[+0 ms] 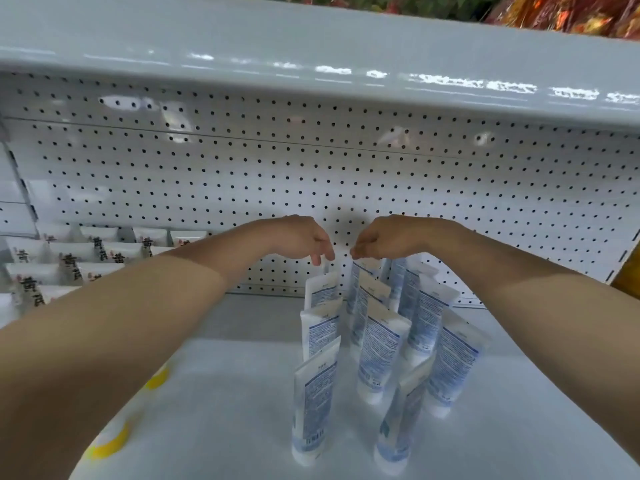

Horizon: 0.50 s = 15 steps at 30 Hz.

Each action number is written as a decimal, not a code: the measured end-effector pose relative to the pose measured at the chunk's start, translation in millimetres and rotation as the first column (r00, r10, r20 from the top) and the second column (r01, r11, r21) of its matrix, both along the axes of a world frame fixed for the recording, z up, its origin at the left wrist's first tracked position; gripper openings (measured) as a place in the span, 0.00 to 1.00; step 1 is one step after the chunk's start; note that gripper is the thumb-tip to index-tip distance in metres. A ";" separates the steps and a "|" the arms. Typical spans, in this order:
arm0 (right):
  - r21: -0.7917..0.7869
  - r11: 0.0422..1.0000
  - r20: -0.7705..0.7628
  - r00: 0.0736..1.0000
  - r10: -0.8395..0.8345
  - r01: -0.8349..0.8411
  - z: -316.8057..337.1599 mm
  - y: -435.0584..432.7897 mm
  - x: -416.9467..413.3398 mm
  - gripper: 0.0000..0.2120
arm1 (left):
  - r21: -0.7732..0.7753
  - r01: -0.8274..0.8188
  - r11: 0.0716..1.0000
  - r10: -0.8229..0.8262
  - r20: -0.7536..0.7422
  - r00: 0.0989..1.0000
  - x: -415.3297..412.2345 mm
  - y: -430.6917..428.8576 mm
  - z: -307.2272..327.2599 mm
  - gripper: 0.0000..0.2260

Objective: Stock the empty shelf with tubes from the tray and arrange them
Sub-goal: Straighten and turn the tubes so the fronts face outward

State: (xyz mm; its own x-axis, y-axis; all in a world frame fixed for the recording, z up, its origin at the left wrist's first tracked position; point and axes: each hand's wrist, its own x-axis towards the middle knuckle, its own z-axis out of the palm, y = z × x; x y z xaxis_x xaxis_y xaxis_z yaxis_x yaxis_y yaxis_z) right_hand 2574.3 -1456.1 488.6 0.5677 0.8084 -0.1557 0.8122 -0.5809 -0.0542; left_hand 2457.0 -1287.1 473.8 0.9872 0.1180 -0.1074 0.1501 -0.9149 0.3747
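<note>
Three rows of white tubes (381,344) with blue print stand cap-down on the white shelf (225,393), right of its middle. The left row has three. The middle and right rows show about four each, though the rear ones overlap and blur, so the total is roughly eleven. To the far left lie about a dozen white packets (69,261) with black characters, partly hidden by the left forearm. Two blurred yellow-and-white shapes (110,441) sit at the shelf's front edge under that arm.

The shelf is backed by a white pegboard panel (242,168), and a glossy pale upper shelf (311,39) runs overhead. Red and orange wrapped goods (571,12) sit on top of it at the right.

Both hands reach in with wrists bent and fingers pointing down. The right hand (384,237) pinches the crimped top of the rear middle tube (358,278) with curled fingertips. The left hand (301,240) hangs its fingers at the top edge of the rear left tube (320,289); whether it grips or only touches cannot be told
</note>
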 end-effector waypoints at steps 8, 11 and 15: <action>0.169 0.985 0.005 0.999 0.035 -0.035 -13.0 3.7 11.6 0.10 | 0.113 0.052 0.992 -0.072 0.187 0.980 22.0 3.9 -10.3 0.05; 0.249 0.968 0.047 0.999 0.028 -0.039 -18.4 7.9 15.3 0.06 | 0.225 0.032 0.974 -0.089 0.245 0.965 29.4 8.7 -14.0 0.03; 0.216 0.975 0.078 0.997 0.029 -0.045 -18.9 20.8 13.1 0.05 | 0.246 -0.004 0.969 -0.064 0.267 0.962 28.1 22.1 -14.1 0.04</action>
State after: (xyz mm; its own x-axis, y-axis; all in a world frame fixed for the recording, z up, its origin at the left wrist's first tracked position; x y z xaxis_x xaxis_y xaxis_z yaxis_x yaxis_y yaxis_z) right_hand 2587.4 -1435.3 469.8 0.5403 0.8387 0.0680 0.8393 -0.5314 -0.1147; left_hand 2485.1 -1265.0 459.8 0.9783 0.0769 0.1922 0.0453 -0.9855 0.1637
